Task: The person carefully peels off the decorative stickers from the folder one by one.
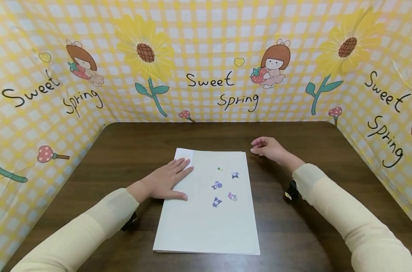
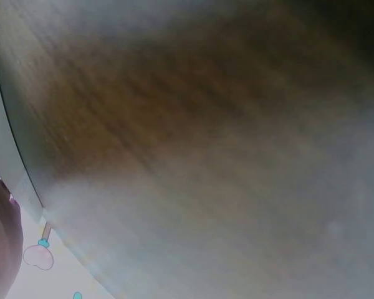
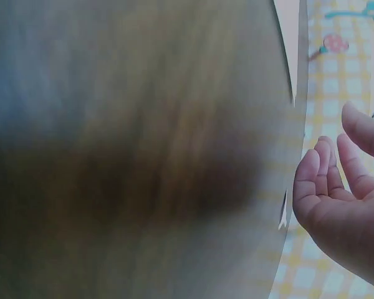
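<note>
A white, flat, folder-like set of large sheets (image 1: 206, 226) lies on the brown table, with layered edges at its bottom. Small cartoon stickers or prints, such as a purple figure (image 1: 217, 202), dot its upper right half. A brighter white strip (image 1: 184, 154) shows at its top left corner. My left hand (image 1: 163, 179) rests on the left part of the sheets, fingers spread and straight. Just beyond the top right corner, my right hand (image 1: 268, 148) hovers with loosely bent fingers and holds nothing. In the right wrist view, the same hand (image 3: 343, 199) has its palm showing, thumb apart.
The brown wooden table (image 1: 131, 143) surrounds the sheets. A yellow checked cloth (image 1: 209, 49) with flowers and lettering hangs behind and along both sides. Each wrist bears a dark strapped device, such as the right one (image 1: 292, 191). Table surfaces fill the wrist views, blurred.
</note>
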A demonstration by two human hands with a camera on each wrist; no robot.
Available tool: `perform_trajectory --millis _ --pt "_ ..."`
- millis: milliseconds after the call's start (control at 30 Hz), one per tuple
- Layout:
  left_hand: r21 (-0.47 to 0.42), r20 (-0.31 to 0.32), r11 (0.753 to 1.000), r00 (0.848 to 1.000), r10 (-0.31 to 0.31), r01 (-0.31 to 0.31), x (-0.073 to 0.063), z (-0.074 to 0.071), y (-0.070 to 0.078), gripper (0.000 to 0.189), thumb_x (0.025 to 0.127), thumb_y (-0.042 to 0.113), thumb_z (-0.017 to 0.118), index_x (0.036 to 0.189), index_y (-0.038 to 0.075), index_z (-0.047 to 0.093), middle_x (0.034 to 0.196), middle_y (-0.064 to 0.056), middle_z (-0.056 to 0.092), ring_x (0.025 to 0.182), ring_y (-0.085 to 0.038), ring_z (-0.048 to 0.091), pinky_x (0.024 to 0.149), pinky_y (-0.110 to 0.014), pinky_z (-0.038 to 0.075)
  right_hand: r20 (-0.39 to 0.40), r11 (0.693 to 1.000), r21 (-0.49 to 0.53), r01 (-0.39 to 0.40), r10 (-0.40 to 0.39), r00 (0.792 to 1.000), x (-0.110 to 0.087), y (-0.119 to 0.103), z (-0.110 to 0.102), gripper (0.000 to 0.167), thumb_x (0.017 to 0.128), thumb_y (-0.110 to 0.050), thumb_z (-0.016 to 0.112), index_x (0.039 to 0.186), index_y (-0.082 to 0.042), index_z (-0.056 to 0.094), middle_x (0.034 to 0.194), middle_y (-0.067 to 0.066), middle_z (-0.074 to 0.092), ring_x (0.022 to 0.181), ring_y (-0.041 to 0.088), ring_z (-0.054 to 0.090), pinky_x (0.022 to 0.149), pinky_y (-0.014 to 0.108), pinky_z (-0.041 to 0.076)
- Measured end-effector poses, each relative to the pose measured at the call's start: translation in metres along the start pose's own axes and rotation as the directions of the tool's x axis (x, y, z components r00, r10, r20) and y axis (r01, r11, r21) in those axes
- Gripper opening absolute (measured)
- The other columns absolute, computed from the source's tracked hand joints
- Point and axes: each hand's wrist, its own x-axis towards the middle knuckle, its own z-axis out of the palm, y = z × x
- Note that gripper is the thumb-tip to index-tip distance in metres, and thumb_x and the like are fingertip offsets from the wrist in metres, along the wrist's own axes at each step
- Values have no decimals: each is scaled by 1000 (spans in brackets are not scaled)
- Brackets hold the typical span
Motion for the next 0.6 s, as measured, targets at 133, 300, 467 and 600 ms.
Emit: perform_trajectory --millis 133,300,467,600 --pt "0 -1 1000 1000 7 -7 0 -1 0 101 85 80 36 156 10 19 161 -15 10 147 -31 5 116 -45 9 8 1000 -3 20 -20 1000 -6 -4 10 35 94 -12 66 123 6 56 107 16 58 93 25 56 83 38 50" --pt "-4 3 1000 1000 2 -2 -1 -2 1 101 85 80 36 156 10 19 161 -15 11 147 -31 6 116 -45 9 13 998 3 58 -58 998 -12 -6 25 31 92 -7 67 118 7 59 103 15 60 90 22 55 77 34 50" --pt "-5 2 1000 1000 -2 2 -1 -4 2 101 85 79 37 156 9 20 161 -15 12 147 -32 7 116 -46 10 36 996 4 94 -94 995 -17 -8 39 30 90 -6 69 115 7 60 101 15 60 90 23 55 71 31 50" --pt "7 8 1000 1000 -1 1 -1 -4 2 101 85 80 36 156 10 20 161 -15 11 147 -32 6 116 -45 9 48 993 1 116 -116 992 -21 -9 48 27 89 -7 71 112 5 62 100 14 61 90 25 55 70 29 49"
